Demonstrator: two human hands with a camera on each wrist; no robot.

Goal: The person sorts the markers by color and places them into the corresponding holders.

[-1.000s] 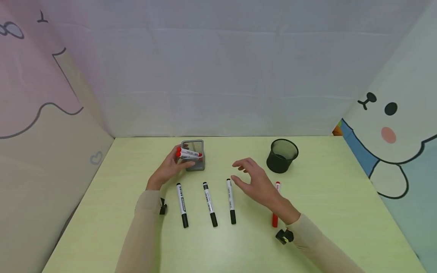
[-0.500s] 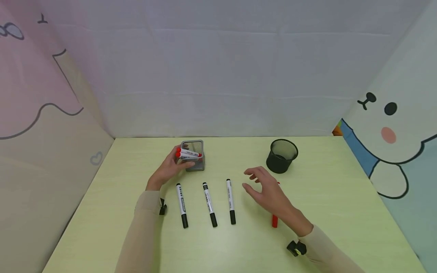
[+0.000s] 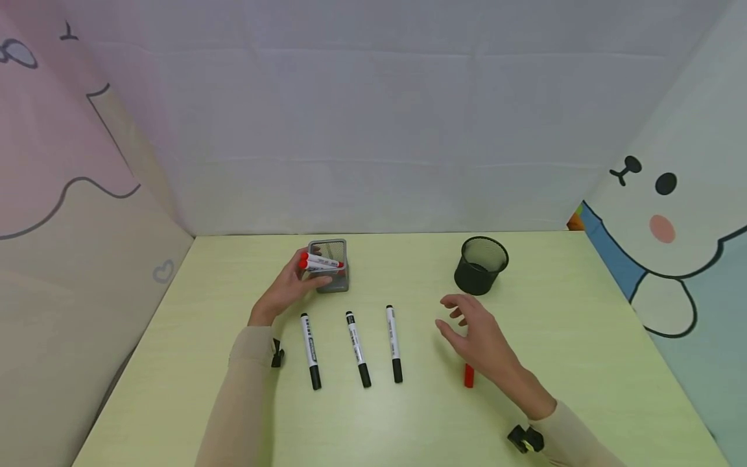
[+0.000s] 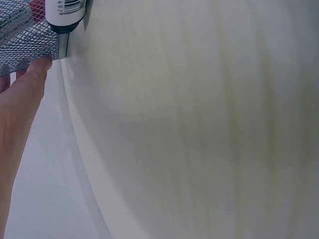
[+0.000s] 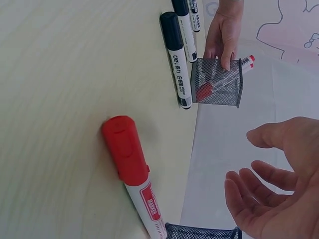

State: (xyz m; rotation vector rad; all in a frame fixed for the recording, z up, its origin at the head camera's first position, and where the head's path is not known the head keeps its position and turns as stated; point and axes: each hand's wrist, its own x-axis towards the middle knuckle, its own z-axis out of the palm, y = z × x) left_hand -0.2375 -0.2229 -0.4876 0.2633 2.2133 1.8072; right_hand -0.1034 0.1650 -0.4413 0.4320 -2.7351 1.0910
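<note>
My left hand (image 3: 286, 290) grips the side of a grey square mesh pen holder (image 3: 341, 284), its thumb across the front. Two markers with red ends (image 3: 322, 261) lean inside that holder, sticking out toward the hand. Over the table's right half hovers my right hand (image 3: 483, 336), holding nothing, fingers apart and slightly bent. Below it lies a red-capped marker (image 3: 469, 376), mostly hidden by the hand in the head view. The right wrist view shows this marker's red cap (image 5: 127, 149) and white barrel, with the hand apart from it.
Three black-capped markers, left (image 3: 310, 351), middle (image 3: 358, 350) and right (image 3: 394, 344), lie in a row between the hands. A round black mesh cup (image 3: 475, 279) stands at the back right. Behind the table (image 3: 385, 428) hangs a pale cloth backdrop (image 3: 373, 130).
My right hand has moved right and toward me, from beside the right black-capped marker to over the red-capped one. My left hand and the pen holder have stayed put.
</note>
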